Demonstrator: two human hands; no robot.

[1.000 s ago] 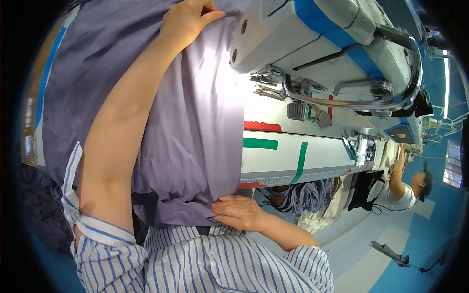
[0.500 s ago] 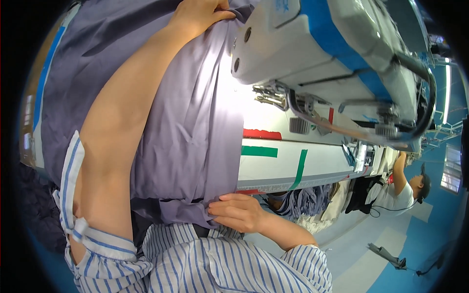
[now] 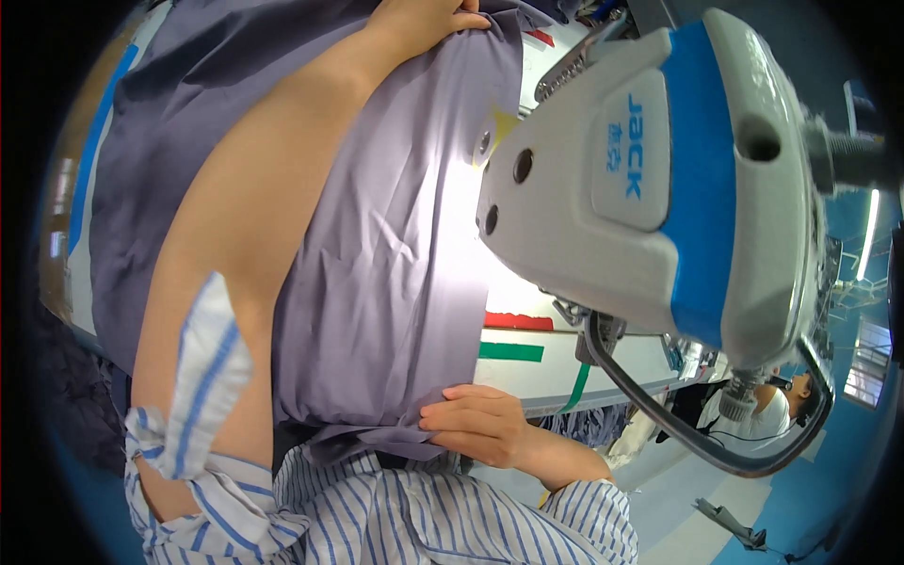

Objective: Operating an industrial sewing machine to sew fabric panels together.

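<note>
A wide piece of purple-grey fabric point(image 3: 377, 273) lies over the table at the left, its straight right edge beside the white sewing machine head point(image 3: 603, 188). My left arm stretches across the fabric. At the far end, my left hand point(image 3: 424, 24) pinches the cloth near its right edge; its fingertips are partly cut off by the picture's top. Close to my body, my right hand point(image 3: 478, 426) grips the near corner of the fabric, fingers over the cloth and thumb hidden. Below that hand the fabric hangs bunched over the table's front edge. The machine head hides the needle area.
Red tape point(image 3: 518, 322) and green tape point(image 3: 511, 352) mark the white table right of the fabric. A bent dark tube point(image 3: 650, 414) loops below the machine head. Farther right sits another person point(image 3: 767, 410) in white. Dark fabric point(image 3: 75, 395) lies low at the left.
The view has shifted, so the machine head appears lower and larger, covering more of the table. Both hands keep their hold on the fabric at about the same places.
</note>
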